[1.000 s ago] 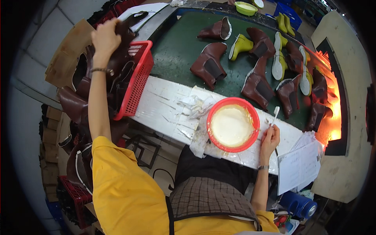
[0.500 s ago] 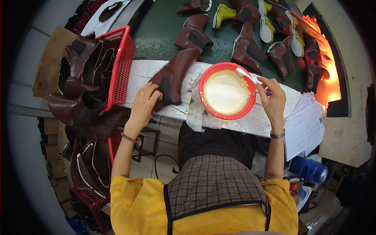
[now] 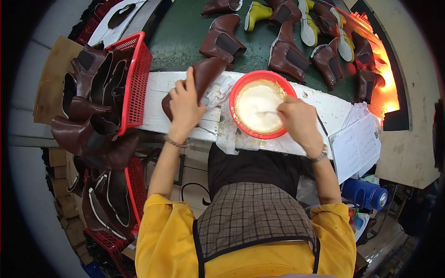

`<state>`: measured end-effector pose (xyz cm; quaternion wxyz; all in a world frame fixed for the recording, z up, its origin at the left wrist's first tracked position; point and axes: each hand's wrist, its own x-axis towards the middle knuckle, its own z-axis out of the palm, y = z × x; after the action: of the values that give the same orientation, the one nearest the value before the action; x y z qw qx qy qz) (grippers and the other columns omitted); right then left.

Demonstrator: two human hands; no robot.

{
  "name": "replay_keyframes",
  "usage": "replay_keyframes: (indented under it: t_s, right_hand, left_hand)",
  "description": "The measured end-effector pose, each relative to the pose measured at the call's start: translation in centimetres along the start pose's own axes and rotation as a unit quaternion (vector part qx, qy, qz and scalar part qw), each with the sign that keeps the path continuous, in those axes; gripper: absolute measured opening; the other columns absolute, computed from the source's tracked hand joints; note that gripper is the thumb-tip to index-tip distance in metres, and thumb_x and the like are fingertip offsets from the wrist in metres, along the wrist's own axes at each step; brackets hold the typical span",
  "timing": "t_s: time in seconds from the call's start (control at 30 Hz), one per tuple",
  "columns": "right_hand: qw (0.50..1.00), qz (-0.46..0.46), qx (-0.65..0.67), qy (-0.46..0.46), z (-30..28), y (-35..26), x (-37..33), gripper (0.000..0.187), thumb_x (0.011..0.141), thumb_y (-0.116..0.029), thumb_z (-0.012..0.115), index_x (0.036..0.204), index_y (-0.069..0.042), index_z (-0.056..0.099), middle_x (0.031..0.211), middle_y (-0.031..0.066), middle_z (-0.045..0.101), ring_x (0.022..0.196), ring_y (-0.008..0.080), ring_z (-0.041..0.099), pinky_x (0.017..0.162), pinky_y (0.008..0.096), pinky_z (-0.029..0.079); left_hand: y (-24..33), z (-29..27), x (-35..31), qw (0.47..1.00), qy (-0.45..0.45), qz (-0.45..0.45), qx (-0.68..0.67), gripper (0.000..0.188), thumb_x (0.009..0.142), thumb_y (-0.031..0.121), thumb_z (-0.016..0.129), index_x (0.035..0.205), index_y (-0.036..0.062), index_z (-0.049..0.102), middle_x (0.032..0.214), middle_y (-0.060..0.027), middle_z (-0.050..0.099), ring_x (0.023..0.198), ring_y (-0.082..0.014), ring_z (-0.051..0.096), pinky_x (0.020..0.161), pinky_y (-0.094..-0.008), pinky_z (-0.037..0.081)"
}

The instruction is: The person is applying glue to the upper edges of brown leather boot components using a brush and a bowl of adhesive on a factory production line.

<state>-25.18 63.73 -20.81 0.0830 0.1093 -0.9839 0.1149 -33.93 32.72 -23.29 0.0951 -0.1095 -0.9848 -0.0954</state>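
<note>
A brown leather boot lies on the white board at the table's near edge. My left hand is on its near part, fingers laid over the leather and gripping it. To the right stands a red plastic bowl of thick cream-white liquid. Over the bowl's right rim, my right hand is closed round a brush. Only a pale bit of the brush shows beyond the fingers, at the liquid's surface; the rest is hidden by the hand.
Red baskets hold several brown boots at the left. Brown boots and yellow boot-shaped forms lie on the green table. An orange glow shows at the far right. Written papers and a blue flask sit at the right.
My right hand has moved left and down, bringing the brush into the bowl's liquid. My left hand has shifted its hold, and the boot has turned, largely covering its dark side panel.
</note>
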Motion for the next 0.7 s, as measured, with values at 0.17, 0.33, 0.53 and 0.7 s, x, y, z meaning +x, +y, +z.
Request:
replay_keyframes:
  t_s: [0.17, 0.33, 0.53, 0.7]
  right_hand:
    - [0.978, 0.132, 0.132, 0.088, -4.4, 3.1, -3.3, 0.014, 0.085, -0.013, 0.076, 0.099, -0.008, 0.076, 0.083, 0.0077, 0.067, 0.069, 0.0254, 0.067, 0.065, 0.0379, 0.053]
    - [0.97, 0.177, 0.152, 0.067, -3.5, 4.8, -4.3, 0.02, 0.085, -0.014, 0.079, 0.104, -0.008, 0.076, 0.08, 0.0063, 0.067, 0.065, 0.0204, 0.063, 0.063, 0.0346, 0.051]
    - [0.958, 0.204, 0.187, 0.07, -3.6, 4.4, -4.8, 0.024, 0.085, -0.014, 0.081, 0.107, -0.005, 0.076, 0.08, 0.006, 0.067, 0.064, 0.0159, 0.06, 0.061, 0.0304, 0.05]
    - [0.954, 0.213, 0.194, 0.083, -4.3, 4.1, -4.9, 0.026, 0.085, -0.015, 0.083, 0.107, -0.004, 0.076, 0.077, 0.0046, 0.063, 0.061, 0.0126, 0.054, 0.059, 0.0287, 0.045]
  left_hand:
    - [-6.5, -9.2, 4.0, 0.94, -0.117, -0.016, -0.319, 0.074, 0.078, 0.002, 0.062, 0.151, 0.0019, 0.047, 0.117, -0.0211, 0.072, 0.093, -0.026, 0.073, 0.086, -0.0348, 0.056]
    - [-10.4, -7.4, 6.9, 0.851, -0.308, -0.003, -0.425, 0.074, 0.086, 0.001, 0.058, 0.158, 0.0105, 0.043, 0.116, -0.0122, 0.07, 0.094, -0.0124, 0.066, 0.087, -0.0266, 0.054]
    - [-12.3, 2.4, 5.3, 0.948, -0.098, 0.041, -0.301, 0.062, 0.1, 0.023, 0.061, 0.155, 0.003, 0.042, 0.122, -0.0246, 0.07, 0.111, -0.0312, 0.071, 0.095, -0.0367, 0.052]
    - [-8.7, 2.1, 6.3, 0.95, -0.029, -0.055, -0.305, 0.078, 0.104, 0.056, 0.053, 0.151, -0.0055, 0.044, 0.123, -0.0287, 0.07, 0.119, -0.0387, 0.067, 0.102, -0.0403, 0.049]
